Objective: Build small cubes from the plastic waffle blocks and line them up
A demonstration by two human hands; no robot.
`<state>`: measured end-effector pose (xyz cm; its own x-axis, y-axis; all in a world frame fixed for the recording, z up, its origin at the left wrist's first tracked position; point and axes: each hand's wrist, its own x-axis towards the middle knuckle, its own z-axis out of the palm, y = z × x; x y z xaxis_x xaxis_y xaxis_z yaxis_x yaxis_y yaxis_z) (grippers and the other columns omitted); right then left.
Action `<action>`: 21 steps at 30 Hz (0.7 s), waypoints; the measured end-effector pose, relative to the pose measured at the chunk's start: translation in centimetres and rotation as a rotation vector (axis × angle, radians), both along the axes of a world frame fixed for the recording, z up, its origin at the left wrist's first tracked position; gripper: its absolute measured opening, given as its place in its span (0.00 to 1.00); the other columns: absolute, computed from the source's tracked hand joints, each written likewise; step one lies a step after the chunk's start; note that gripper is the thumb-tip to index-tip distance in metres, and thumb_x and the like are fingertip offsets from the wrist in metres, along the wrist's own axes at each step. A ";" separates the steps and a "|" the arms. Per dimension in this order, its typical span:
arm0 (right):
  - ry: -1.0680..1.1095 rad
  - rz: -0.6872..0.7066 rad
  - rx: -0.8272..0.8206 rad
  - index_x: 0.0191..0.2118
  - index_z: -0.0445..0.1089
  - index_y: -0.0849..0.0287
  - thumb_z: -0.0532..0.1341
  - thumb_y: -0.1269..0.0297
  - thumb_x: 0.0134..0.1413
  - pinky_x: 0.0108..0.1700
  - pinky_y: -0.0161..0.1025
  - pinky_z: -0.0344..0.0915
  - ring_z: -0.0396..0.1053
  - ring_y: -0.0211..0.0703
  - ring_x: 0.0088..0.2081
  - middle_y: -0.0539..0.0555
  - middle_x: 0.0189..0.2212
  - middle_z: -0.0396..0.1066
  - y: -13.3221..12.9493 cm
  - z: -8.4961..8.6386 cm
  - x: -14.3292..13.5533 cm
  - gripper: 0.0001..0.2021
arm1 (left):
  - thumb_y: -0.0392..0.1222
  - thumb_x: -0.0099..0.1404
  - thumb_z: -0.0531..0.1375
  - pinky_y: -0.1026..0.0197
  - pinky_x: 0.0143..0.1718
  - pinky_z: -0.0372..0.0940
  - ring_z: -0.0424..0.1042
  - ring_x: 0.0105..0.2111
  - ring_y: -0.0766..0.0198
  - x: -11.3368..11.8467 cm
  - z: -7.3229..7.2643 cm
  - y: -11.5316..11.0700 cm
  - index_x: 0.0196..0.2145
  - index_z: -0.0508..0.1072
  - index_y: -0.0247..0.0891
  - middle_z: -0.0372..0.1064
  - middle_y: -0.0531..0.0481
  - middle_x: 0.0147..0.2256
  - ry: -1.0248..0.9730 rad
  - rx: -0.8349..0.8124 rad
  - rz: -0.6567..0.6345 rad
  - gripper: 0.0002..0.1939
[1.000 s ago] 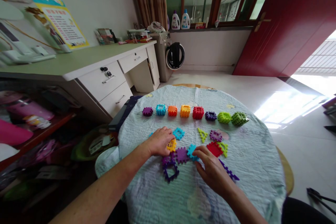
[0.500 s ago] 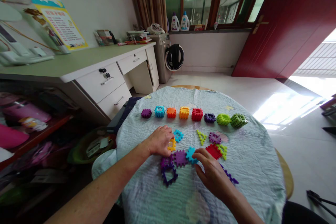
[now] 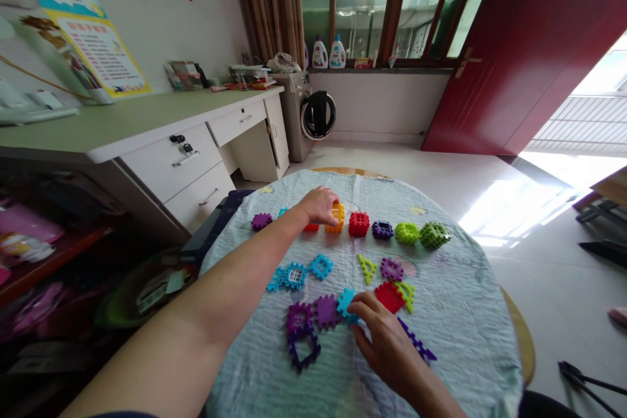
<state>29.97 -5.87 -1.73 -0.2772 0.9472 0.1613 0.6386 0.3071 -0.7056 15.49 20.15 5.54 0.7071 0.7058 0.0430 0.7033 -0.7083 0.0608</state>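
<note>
My left hand (image 3: pixel 321 206) reaches to the row of toy block cubes, its fingers closed on a yellow interlocking block piece at the yellow cube (image 3: pixel 335 225). Piece and cube overlap, so I cannot tell whether they are joined. An orange-red cube (image 3: pixel 311 227) is partly hidden below this hand. My right hand (image 3: pixel 385 330) rests nearer to me, fingers loosely bent and thumb apart, fingertips at the edge of a light-blue block piece (image 3: pixel 345 302). Beside that piece lie a purple square piece (image 3: pixel 326 311) and a red piece (image 3: pixel 390 296).
Farther along the row are a red cube (image 3: pixel 359 224), a dark purple cube (image 3: pixel 382 230) and green ones. Loose blue pieces (image 3: pixel 296 275), a green triangle (image 3: pixel 367 269) and a dark purple frame (image 3: pixel 304 347) lie on the cloth-covered table (image 3: pixel 264 353). A desk (image 3: pixel 161 121) stands left.
My left hand has moved away from me, from the loose pieces to the row, taking the yellow piece along. My right hand stays by the light-blue piece. The view has shifted slightly.
</note>
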 end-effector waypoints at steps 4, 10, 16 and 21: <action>0.003 -0.001 -0.025 0.41 0.66 0.54 0.53 0.80 0.52 0.46 0.37 0.66 0.68 0.40 0.42 0.53 0.41 0.67 0.2 0.0 0.1 0.15 | 0.49 0.46 0.65 0.56 0.44 0.63 0.67 0.44 0.51 1.3 -0.5 0.9 0.43 0.76 0.36 0.72 0.43 0.42 0.080 -0.017 0.005 0.26; 0.000 0.002 -0.064 0.40 0.65 0.55 0.54 0.79 0.52 0.47 0.38 0.65 0.67 0.41 0.43 0.54 0.42 0.66 0.2 -0.1 0.2 0.13 | 0.51 0.46 0.64 0.57 0.43 0.64 0.66 0.47 0.50 1.9 -1.0 2.1 0.42 0.76 0.38 0.71 0.44 0.44 0.167 -0.051 0.023 0.25; -0.003 -0.002 -0.073 0.38 0.64 0.55 0.53 0.79 0.52 0.47 0.38 0.64 0.66 0.41 0.43 0.54 0.42 0.66 0.3 -0.3 0.3 0.12 | 0.49 0.45 0.63 0.57 0.43 0.64 0.67 0.46 0.51 2.2 -1.9 2.6 0.40 0.76 0.40 0.71 0.45 0.43 0.198 -0.098 0.000 0.24; 0.002 -0.008 -0.076 0.37 0.64 0.55 0.53 0.79 0.53 0.47 0.37 0.64 0.67 0.40 0.42 0.53 0.41 0.66 0.3 -0.4 0.4 0.11 | 0.51 0.44 0.64 0.58 0.44 0.64 0.67 0.47 0.51 2.1 -2.9 2.8 0.43 0.75 0.40 0.71 0.46 0.44 0.199 -0.104 0.002 0.26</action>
<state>30.34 -5.61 -2.09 -0.2698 0.9588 0.0889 0.6393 0.2474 -0.7281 17.58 22.94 2.63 0.6930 0.7006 -0.1700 0.7101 -0.7041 -0.0070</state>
